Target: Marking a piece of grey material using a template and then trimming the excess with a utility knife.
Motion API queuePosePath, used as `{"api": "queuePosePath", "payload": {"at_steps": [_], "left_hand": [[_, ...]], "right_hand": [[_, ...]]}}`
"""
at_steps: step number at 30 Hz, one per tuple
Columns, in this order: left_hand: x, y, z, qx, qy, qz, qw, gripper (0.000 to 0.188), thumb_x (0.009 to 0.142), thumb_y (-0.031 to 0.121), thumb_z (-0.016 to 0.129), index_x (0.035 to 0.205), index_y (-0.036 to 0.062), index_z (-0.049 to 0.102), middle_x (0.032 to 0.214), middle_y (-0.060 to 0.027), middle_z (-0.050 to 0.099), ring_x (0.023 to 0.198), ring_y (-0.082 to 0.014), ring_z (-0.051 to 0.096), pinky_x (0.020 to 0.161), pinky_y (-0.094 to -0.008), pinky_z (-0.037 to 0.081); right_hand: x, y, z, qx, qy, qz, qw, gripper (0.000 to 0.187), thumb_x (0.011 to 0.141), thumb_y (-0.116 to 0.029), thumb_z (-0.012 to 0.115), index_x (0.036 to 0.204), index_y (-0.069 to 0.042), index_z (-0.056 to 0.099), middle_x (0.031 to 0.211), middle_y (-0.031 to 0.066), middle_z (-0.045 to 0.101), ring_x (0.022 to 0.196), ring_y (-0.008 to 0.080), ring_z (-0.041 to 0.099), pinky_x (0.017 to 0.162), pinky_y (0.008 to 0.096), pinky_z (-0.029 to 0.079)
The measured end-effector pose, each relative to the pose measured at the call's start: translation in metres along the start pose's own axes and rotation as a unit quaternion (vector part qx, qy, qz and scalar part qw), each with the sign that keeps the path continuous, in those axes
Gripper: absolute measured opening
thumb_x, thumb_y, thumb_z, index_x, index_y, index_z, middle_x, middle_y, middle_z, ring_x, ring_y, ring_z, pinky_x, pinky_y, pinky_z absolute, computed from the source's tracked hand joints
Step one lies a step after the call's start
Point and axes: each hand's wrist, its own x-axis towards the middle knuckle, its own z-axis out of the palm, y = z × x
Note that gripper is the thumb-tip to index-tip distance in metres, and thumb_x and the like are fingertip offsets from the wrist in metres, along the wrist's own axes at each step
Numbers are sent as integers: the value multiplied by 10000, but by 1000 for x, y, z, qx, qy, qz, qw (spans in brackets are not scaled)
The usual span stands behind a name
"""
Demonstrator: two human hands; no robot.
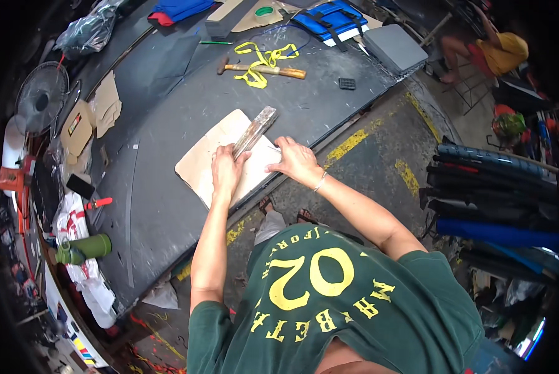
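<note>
A pale tan board or sheet (199,161) lies on the dark table near its front edge. Across it slants a worn, flat grey-brown bar (257,128), its far end reaching past the board. My left hand (226,168) grips the bar's near end, thumb on one side and fingers on the other, resting on the board. At the board's right edge is my right hand (297,161), thumb and index finger spread apart. A thin pale sliver shows by its fingertips, too small to name. Farther back, a hammer (264,70) lies under a tangled yellow strap (268,57).
The dark table (161,206) carries cardboard pieces (106,106), a blue bag (330,22), a grey block (395,48) and a small black pad (346,83). A green bottle (92,247) and a fan (42,100) stand left. Dark rolls (491,193) are stacked right; another person (501,55) sits beyond.
</note>
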Motion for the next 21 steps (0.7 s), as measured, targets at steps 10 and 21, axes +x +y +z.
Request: {"api": "queuePosePath", "payload": {"at_steps": [10, 21], "left_hand": [[64, -79, -62, 68, -3, 28, 997, 510, 877, 388, 751, 1191, -8, 676, 1137, -200, 647, 1078, -400, 611, 937, -483, 488], [146, -165, -68, 102, 92, -25, 990, 504, 939, 432, 667, 1268, 51, 647, 1193, -151, 608, 1134, -373, 574, 962, -513, 467]], "right_hand": [[93, 1, -3, 1, -5, 109, 994, 373, 824, -339, 788, 1008, -20, 731, 890, 238, 719, 881, 422, 701, 781, 489, 553], [253, -47, 43, 49, 7, 150, 987, 343, 832, -381, 790, 964, -67, 747, 932, 192, 737, 938, 365, 710, 815, 458, 531]]}}
